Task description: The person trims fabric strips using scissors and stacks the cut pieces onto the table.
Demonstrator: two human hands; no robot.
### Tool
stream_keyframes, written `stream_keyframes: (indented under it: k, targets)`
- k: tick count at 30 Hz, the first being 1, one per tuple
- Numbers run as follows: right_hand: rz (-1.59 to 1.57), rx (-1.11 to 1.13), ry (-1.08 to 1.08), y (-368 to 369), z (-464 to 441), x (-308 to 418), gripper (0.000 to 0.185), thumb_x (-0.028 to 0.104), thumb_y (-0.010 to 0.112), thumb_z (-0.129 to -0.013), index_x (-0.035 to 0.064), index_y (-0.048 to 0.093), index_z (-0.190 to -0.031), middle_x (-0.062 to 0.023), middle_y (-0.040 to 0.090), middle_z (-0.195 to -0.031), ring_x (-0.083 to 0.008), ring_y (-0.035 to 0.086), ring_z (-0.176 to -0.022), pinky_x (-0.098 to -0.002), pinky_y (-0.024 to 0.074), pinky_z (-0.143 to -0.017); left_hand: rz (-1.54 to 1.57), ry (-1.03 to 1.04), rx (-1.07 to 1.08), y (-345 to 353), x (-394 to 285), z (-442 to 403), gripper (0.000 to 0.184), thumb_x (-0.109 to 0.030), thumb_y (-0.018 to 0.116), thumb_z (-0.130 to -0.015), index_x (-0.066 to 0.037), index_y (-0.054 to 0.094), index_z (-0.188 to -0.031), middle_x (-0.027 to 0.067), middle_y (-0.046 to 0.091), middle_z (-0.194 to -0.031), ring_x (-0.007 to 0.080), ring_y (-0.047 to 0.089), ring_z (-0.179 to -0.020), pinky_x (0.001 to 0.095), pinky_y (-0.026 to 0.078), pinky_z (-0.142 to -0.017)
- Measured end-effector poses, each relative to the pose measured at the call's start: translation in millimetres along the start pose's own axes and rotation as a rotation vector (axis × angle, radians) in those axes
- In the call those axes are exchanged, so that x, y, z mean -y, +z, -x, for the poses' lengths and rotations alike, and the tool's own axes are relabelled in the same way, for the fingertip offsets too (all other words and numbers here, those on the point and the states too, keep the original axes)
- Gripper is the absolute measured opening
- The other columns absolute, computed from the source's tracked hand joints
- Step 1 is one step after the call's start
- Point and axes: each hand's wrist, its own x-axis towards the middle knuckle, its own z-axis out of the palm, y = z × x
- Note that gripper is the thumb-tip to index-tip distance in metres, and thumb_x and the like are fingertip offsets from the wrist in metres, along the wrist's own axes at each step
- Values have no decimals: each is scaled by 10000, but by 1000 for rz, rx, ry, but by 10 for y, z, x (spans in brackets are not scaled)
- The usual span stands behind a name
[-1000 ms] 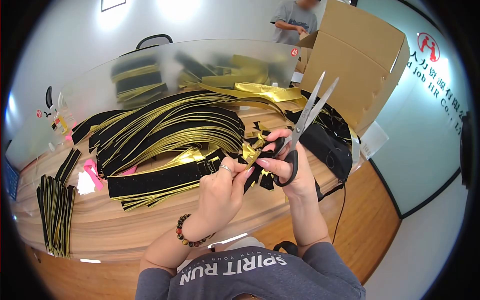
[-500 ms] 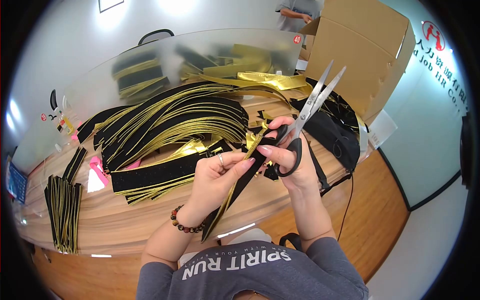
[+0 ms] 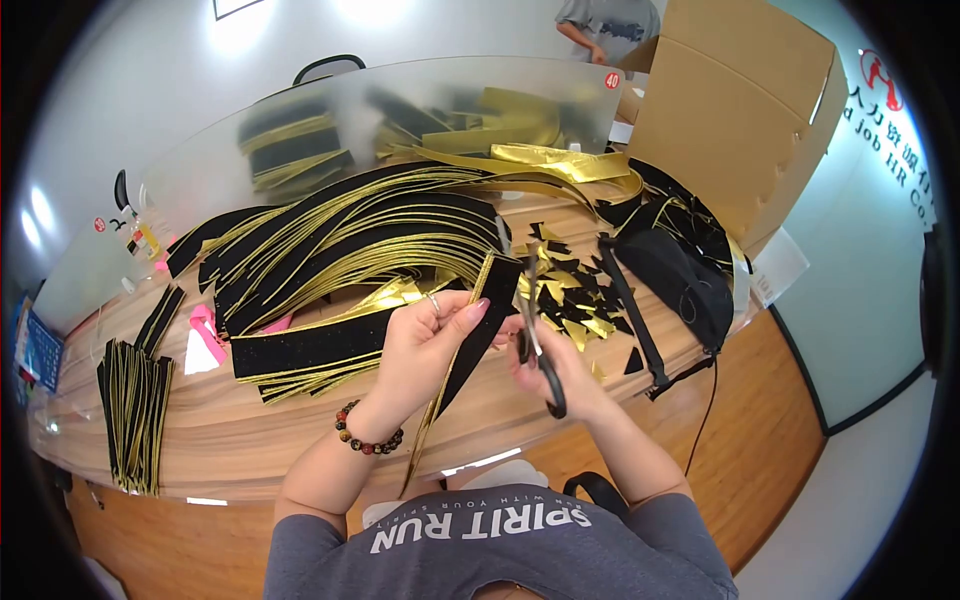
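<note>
My left hand (image 3: 422, 338) pinches a black ribbon strip (image 3: 487, 315) with a gold edge between thumb and fingers. The strip's upper end sticks up past my fingertips, and its lower part hangs towards my lap. In my right hand (image 3: 562, 368) is a pair of scissors (image 3: 535, 345), black-handled, with the blades pointing away from me. They are parted and close to the strip's upper end; whether they touch it I cannot tell. Small black and gold offcuts (image 3: 575, 300) lie scattered on the table just beyond my right hand.
A large pile of gold-edged black strips (image 3: 350, 235) covers the table's middle. A bundle of short strips (image 3: 135, 415) lies at left. Behind stands a frosted partition (image 3: 400, 85). To the right are a black pouch (image 3: 680, 285) and a cardboard box (image 3: 740, 110). Another person (image 3: 615, 30) stands beyond.
My right hand has moved down and turned the scissors from pointing right to pointing away, beside the strip. Its fingers have left the strip's end, which my left hand still holds.
</note>
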Motion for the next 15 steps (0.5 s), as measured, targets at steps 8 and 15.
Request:
stream_keyframes:
  k: [8,15]
  targets:
    - [107,112,10,-42,18,115,808,629,620,-681,-11,450,-1145,-58,541,-938,-112,478,-708,-225,404,-628,-154,41,90,-16,12,28,193,-101,493,-903,57,580,-972,90,653,-857,110,623,-772,217,501,-695]
    - [76,71,26,-9,51,122,745,617,652,-655,4,511,-1054,-10,504,-692,-72,447,-613,-201,355,-555,-255,13,141,-52,-77,22,204,-107,498,-901,70,570,-972,100,654,-854,127,636,-761,226,513,-689]
